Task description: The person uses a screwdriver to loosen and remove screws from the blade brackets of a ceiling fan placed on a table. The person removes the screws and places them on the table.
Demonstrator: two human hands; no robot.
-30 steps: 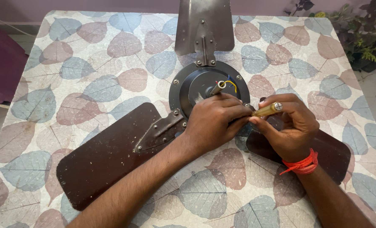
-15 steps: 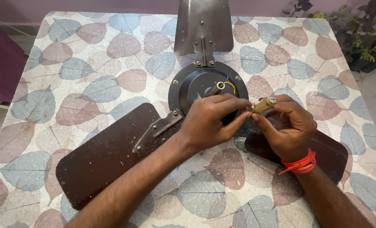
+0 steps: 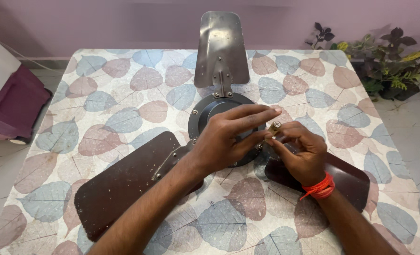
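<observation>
left hand [image 3: 224, 139] over fan motor [image 3: 205, 113] | right hand [image 3: 299, 151] pinching brass part [image 3: 274, 127]

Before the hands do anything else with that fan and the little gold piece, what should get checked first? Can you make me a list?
1. Little gold piece pinched firmly in the right hand: ok, fingertips are closed on it.
2. Left hand steadying the fan's round middle: ok, it lies over it.
3. Fan lying flat on the leaf-pattern table: ok.
4. All three blades fastened on: ok as far as the brackets show; the right blade's joint is hidden.
5. The hole or shaft where the piece goes: cannot tell, the left hand covers it.
6. Loose screws near the table edge: cannot tell, none stand out.
</observation>
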